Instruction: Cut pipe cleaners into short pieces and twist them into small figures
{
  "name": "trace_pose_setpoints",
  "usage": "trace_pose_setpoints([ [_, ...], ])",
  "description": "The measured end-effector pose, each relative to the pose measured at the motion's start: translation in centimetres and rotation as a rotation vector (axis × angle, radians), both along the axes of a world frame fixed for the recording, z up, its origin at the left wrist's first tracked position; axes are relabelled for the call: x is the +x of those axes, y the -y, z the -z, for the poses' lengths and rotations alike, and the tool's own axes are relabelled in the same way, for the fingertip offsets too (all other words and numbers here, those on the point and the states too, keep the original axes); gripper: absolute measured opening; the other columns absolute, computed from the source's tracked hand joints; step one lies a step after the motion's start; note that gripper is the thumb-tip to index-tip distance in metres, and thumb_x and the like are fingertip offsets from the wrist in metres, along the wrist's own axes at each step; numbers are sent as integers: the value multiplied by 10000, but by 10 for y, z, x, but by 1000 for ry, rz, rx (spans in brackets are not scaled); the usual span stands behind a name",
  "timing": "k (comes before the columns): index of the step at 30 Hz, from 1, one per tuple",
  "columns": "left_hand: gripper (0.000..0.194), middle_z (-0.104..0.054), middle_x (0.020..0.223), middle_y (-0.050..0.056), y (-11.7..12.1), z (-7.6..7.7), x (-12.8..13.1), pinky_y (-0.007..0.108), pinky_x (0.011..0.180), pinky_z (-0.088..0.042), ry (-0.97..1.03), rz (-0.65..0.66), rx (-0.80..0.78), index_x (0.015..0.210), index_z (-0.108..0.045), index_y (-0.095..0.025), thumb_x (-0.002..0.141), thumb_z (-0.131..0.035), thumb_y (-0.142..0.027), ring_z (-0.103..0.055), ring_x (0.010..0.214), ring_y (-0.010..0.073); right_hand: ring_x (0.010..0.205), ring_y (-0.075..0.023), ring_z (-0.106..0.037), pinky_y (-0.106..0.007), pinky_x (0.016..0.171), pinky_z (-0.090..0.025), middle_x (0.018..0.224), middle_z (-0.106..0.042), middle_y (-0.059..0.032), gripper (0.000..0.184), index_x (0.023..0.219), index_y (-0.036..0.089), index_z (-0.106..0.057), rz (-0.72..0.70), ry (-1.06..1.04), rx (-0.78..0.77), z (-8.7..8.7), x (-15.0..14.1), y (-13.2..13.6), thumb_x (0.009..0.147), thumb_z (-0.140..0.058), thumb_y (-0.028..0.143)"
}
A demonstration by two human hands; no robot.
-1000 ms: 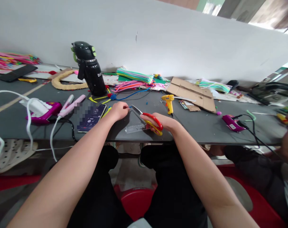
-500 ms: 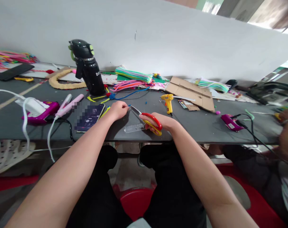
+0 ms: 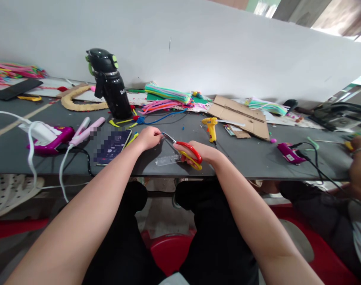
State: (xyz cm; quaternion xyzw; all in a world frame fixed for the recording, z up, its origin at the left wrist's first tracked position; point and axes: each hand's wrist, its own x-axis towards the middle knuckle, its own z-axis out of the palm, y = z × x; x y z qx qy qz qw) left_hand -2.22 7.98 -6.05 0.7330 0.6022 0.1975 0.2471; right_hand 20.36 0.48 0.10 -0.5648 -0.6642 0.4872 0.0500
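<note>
Between the closed fingertips of my left hand (image 3: 151, 138) is a small blue piece, seemingly pipe cleaner; most of it is hidden. My right hand (image 3: 195, 152) is closed around scissors (image 3: 192, 149) with red and yellow handles. Their blades point left and reach my left fingertips, apparently at the blue piece. Beneath the scissors lies a clear plastic ruler (image 3: 167, 160), partly covered by my right hand. A blue pipe cleaner (image 3: 165, 117) lies further back, tangled with red and yellow ones near the bottle. A tiny blue scrap (image 3: 183, 128) rests on the table.
Left of my hands are a phone (image 3: 116, 146), a pink hair-iron-like tool (image 3: 86, 132) and a purple power socket (image 3: 57, 140). A black bottle (image 3: 113, 87) stands behind. To the right lie a yellow glue gun (image 3: 211, 128), cardboard (image 3: 239, 114) and another person's arm (image 3: 360, 166).
The scissors have shifted slightly left, their tips now at my left fingertips. Less of the blue piece shows. My left hand has hardly moved.
</note>
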Motion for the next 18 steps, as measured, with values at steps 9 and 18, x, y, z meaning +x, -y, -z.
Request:
trace_pose_setpoints([
  [9, 245, -742, 721, 40, 4, -6, 2, 272, 574, -394, 8, -10, -20, 672, -666, -215, 797, -567, -402, -628, 656, 187, 438, -131, -550, -237, 471, -454, 522, -579, -38, 661, 672, 132, -630, -9, 37, 24, -1, -1, 0, 921, -452, 718],
  [18, 226, -734, 708, 42, 6, -8, -1, 274, 557, -371, -17, -41, -1, 656, -665, -213, 792, -540, -343, -603, 634, 189, 446, -121, -536, -227, 455, -444, 528, -583, -37, 682, 670, 130, -626, -12, 20, 11, -3, -2, 3, 866, -499, 771],
])
